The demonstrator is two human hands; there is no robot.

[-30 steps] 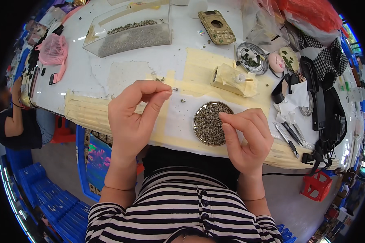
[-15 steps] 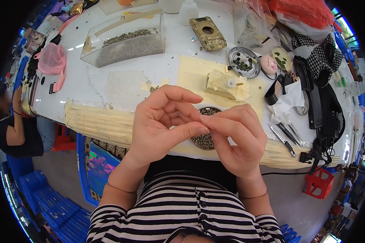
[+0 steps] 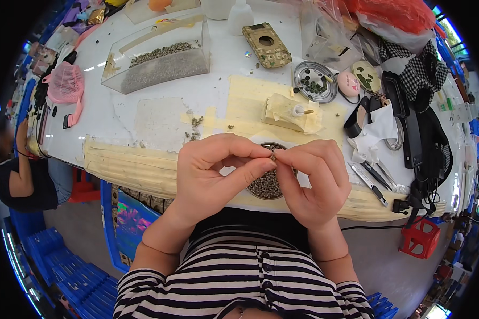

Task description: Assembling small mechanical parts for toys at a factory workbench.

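Above a round dish point(image 3: 267, 198) of tiny grey-brown parts point(image 3: 264, 184), my two hands meet fingertip to fingertip. My left hand point(image 3: 210, 173) is closed in a thumb-and-finger pinch, and my right hand point(image 3: 318, 178) pinches from the other side. Between them sits a tiny brownish part point(image 3: 273, 156), mostly covered by the fingertips, so its exact kind does not show. Just beyond the hands lies a block wrapped in cream tape point(image 3: 287, 112), with a small white cup-like piece point(image 3: 299, 110) on it.
A clear bin point(image 3: 159, 66) of small parts stands far left. Toward the back lies a camouflage model hull point(image 3: 266, 45), near a round clear dish point(image 3: 315, 81) with dark green pieces. Cutters and tweezers point(image 3: 375, 175) lie right. Another person point(image 3: 24, 173) sits at left.
My left index finger has come down to the thumb, closing the pinch on the tiny part. My right fingertips stay against it. The view has shifted slightly.
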